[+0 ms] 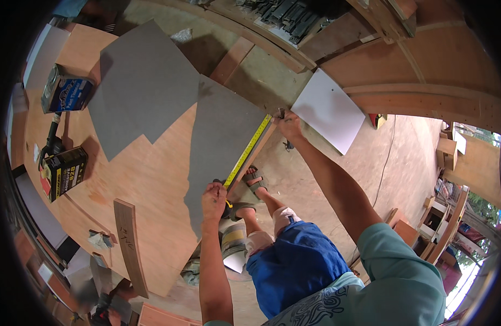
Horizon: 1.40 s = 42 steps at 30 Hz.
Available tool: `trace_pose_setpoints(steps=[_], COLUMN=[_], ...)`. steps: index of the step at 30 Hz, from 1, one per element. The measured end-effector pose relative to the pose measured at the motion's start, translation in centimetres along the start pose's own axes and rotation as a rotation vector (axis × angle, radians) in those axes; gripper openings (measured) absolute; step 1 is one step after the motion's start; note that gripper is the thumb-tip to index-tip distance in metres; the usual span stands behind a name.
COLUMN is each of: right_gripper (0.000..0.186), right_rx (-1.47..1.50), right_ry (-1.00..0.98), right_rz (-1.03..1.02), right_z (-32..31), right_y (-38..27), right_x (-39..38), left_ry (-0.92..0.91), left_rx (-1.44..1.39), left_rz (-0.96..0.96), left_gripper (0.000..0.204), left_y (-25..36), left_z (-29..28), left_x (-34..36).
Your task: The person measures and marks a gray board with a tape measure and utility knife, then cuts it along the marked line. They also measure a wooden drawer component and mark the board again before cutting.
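A yellow tape measure is stretched along the right edge of a dark grey sheet, which lies on a plywood worktop. At the near end of the blade, my left hand is closed around the tape's case, of which only a bit of black and yellow shows. My right hand pinches the far end of the blade at the sheet's far right corner. The sheet's left edge is ragged. To its left lies a second, larger grey sheet with a notched near edge.
On the worktop's left stand a blue rectangular can and a black-and-yellow can. A wooden strip lies near the front edge. Right of the worktop, a white panel rests by a wooden frame. Another person is at lower left.
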State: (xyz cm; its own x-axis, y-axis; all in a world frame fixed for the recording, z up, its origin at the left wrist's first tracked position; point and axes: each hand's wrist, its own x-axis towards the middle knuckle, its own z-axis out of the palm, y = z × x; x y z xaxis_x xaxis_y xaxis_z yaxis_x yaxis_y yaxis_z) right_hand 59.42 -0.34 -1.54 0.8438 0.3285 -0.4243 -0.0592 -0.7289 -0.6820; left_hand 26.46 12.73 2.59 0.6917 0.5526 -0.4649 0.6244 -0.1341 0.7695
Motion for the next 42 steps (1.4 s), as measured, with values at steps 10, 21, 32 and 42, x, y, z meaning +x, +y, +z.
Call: trace_pose_setpoints(steps=[10, 21, 32, 42], right_gripper=[0.030, 0.033, 0.025, 0.034], right_rx=[-0.127, -0.061, -0.511, -0.627], right_ry=[0.072, 0.006, -0.011, -0.116], right_rz=[-0.281, 0.100, -0.381, -0.482], right_z=[0.7, 0.7, 1.0, 1.9], right_y=[1.4, 0.4, -2.5, -4.0], right_x=[0.8, 1.6, 0.9, -4.0], left_ry=[0.075, 0.150, 0.186, 0.200], left_rx=[0.125, 0.158, 0.010, 0.049], left_rz=[0.050, 0.069, 0.087, 0.035], left_gripper=[0.032, 0.031, 0.028, 0.026], left_y=[-1.0, -0.4, -1.4, -1.1], left_z=[0.9, 2.0, 2.0, 2.5], left_x=[0.1, -0.7, -0.6, -0.3])
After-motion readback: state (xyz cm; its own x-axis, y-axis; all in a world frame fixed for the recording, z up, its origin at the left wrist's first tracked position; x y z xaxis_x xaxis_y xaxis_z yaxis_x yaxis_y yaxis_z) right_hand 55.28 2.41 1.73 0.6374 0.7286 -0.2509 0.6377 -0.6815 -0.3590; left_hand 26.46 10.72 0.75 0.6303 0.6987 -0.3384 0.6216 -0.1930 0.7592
